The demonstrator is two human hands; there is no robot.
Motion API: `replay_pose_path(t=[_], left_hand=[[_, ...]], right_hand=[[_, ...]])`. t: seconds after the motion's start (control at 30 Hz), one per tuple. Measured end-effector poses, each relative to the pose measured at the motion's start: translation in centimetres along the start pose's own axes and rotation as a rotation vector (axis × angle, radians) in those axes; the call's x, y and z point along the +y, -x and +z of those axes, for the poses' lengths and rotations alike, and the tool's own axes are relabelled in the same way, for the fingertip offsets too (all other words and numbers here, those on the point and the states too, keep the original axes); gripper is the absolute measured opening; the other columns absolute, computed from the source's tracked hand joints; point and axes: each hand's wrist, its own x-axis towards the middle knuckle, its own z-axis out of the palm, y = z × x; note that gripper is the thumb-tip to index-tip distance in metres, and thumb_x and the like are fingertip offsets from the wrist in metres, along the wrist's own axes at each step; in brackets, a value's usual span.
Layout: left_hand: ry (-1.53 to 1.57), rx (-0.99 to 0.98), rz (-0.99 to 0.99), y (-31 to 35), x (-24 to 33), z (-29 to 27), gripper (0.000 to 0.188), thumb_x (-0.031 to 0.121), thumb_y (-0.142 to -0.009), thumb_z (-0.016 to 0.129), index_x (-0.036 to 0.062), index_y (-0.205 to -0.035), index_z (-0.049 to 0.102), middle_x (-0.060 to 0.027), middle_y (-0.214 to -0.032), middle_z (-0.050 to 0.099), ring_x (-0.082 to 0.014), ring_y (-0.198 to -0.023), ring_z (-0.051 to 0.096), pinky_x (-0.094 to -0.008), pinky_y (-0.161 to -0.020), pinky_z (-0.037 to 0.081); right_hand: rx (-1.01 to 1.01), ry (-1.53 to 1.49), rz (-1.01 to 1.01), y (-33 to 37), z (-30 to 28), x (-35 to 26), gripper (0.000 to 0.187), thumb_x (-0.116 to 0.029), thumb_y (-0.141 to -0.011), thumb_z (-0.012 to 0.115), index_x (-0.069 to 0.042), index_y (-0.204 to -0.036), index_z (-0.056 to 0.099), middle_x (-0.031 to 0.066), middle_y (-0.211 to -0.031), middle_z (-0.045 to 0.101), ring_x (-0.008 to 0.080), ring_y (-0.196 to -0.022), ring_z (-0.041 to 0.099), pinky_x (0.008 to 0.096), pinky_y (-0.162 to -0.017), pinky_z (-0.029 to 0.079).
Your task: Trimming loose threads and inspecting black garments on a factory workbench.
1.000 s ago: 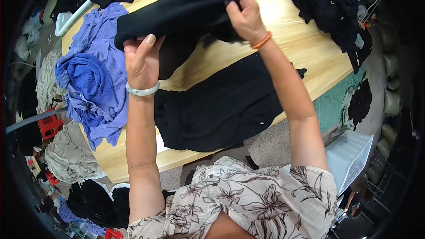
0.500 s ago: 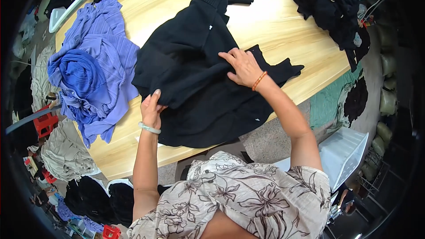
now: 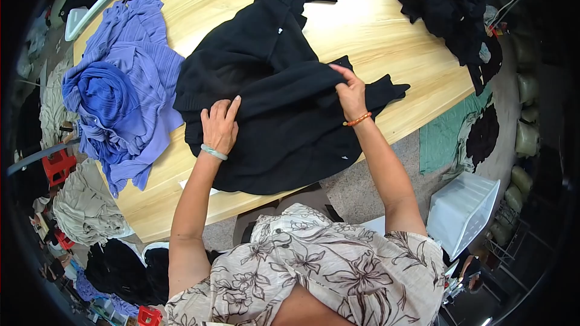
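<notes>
A black knitted sweater (image 3: pixel 284 145) lies spread at a slant over the near half of the table, one sleeve reaching to the far side. Across its middle runs a raised fold of cloth. My left hand (image 3: pixel 220 127) rests flat on the fabric near the ribbed left edge, its fingers stretched out. At the right end of the fold, my right hand (image 3: pixel 351 93) pinches the cloth between thumb and fingers. A small white tag or mark shows on the upper part of the sweater, and another sits close to its lower edge.
Purple-blue knitted garments (image 3: pixel 130 90) are heaped at the table's left edge. More black garments (image 3: pixel 441 12) hang over the far right corner of the wooden table (image 3: pixel 356 30). On the floor to the right stands a white plastic crate (image 3: pixel 464 211), near green cloth (image 3: pixel 450 130).
My left hand has let go of the sweater's left edge and now lies flat on the cloth. My right hand has moved right and pinches the fabric, where a fold now rises.
</notes>
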Motion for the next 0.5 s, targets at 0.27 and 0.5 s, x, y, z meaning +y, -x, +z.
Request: replay_pose_path(t=[0.27, 0.5], left_hand=[[0.605, -0.025, 0.131, 0.4, 1.9, -10.1, 0.026, 0.002, -0.072, 0.064, 0.0026, -0.098, 0.062, -0.0122, -0.081, 0.057, -0.0295, -0.078, 0.054, -0.0379, -0.074, 0.039], [1.2, -0.459, -0.078, 11.6, 4.6, -14.0, 0.021, 0.017, -0.084, 0.068, 0.0022, -0.07, 0.063, -0.01, -0.06, 0.05, -0.0267, -0.065, 0.044, -0.0384, -0.063, 0.036]], right_hand=[[-0.172, 0.497, -0.24, 2.1, -7.9, -10.4, 0.038, 0.011, -0.07, 0.05, 0.001, -0.103, 0.068, 0.005, -0.099, 0.068, 0.0124, -0.094, 0.062, 0.0252, -0.086, 0.048], [-0.357, 1.003, 0.027, 10.6, -12.9, -20.2, 0.03, 0.002, -0.059, 0.057, 0.0, -0.085, 0.071, 0.0102, -0.071, 0.069, 0.0129, -0.066, 0.063, 0.0252, -0.063, 0.048]])
